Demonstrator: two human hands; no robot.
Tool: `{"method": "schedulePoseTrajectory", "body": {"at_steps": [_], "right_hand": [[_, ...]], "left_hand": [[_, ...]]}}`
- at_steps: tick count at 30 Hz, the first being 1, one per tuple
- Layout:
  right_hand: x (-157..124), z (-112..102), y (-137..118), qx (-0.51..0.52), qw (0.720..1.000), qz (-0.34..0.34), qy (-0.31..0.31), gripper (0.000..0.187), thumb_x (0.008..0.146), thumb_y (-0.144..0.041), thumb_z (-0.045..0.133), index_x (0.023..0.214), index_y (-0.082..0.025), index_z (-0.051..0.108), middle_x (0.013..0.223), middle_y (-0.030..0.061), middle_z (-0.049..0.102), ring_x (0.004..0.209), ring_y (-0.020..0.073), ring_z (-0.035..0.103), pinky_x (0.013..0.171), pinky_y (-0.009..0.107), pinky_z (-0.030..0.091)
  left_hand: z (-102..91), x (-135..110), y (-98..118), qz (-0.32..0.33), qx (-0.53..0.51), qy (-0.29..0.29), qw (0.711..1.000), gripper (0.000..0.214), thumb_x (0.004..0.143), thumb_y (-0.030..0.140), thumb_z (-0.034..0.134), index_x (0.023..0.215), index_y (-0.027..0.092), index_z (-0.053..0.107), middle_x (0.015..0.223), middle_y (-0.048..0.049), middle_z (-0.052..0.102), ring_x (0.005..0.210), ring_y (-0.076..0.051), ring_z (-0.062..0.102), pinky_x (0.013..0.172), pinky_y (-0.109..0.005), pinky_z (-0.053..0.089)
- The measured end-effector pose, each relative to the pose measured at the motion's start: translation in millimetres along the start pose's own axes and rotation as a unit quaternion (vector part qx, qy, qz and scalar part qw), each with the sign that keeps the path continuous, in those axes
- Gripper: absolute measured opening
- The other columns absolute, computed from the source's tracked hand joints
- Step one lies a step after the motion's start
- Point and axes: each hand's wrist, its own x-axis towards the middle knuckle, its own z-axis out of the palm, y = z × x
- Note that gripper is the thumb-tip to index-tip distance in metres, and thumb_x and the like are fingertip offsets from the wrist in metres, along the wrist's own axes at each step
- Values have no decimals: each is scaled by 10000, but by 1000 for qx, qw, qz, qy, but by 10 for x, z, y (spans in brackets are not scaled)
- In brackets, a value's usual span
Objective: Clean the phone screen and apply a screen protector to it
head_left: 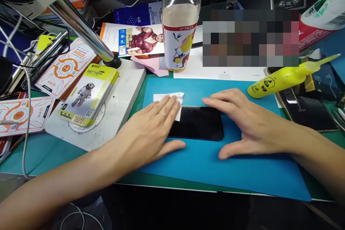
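A dark smartphone lies flat, screen side up, on the blue mat. My left hand rests with straight fingers over a white wipe, which covers part of the phone's left end; the hand hides that end. A ring sits on one of its fingers. Around the phone's right end, my right hand is spread, thumb below and fingers above, with a gap visible between it and the phone. Nothing shows in its grasp.
Left of the mat, a battery box lies on the white stand base under a metal pole. Behind stands a clear bottle. A yellow squeeze bottle leans at the right. A white cable hangs at the left.
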Motion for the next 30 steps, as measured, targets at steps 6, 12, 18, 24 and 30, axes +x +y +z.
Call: {"method": "schedulePoseTrajectory", "body": {"at_steps": [6, 12, 18, 24, 30], "right_hand": [[42, 71, 41, -23, 1000, -12, -3, 1080, 885, -801, 706, 1681, -149, 375, 1373, 216, 647, 1178, 375, 649, 967, 487, 543], [73, 80, 77, -27, 999, -18, -16, 1031, 908, -795, 685, 1643, -123, 419, 1346, 219, 673, 1135, 363, 656, 928, 463, 521], [79, 83, 65, -60, 998, -25, -23, 1014, 934, -807, 631, 1626, -92, 435, 1331, 228, 673, 1118, 375, 640, 925, 486, 496], [112, 62, 117, -35, 998, -36, -27, 930, 932, -729, 699, 1609, -139, 457, 1321, 199, 657, 1125, 359, 626, 933, 484, 495], [130, 35, 166, -11, 998, -40, -39, 1014, 883, -756, 743, 1634, -153, 424, 1331, 196, 626, 1166, 370, 604, 956, 488, 495]], "left_hand": [[-70, -35, -178, 33, 27, 57, 997, 703, 1162, 518, 408, 1496, -66, 611, 1576, -297, 592, 1458, -407, 636, 1169, -504, 596], [-139, -2, -286, 96, 4, 105, 990, 636, 1162, 505, 453, 1339, -33, 741, 1432, -254, 722, 1342, -383, 731, 1134, -491, 638], [-103, 16, -312, 147, -57, 141, 977, 615, 1115, 551, 573, 1262, -11, 775, 1389, -225, 756, 1283, -376, 765, 1088, -486, 673], [-108, 54, -486, 169, -222, 57, 959, 383, 1086, 263, 567, 1383, 109, 752, 1589, -118, 636, 1486, -262, 628, 1285, -375, 511], [-88, 77, -545, 183, -264, 45, 946, 400, 1039, 198, 546, 1364, 121, 766, 1590, -119, 636, 1530, -265, 581, 1286, -380, 506]]}}
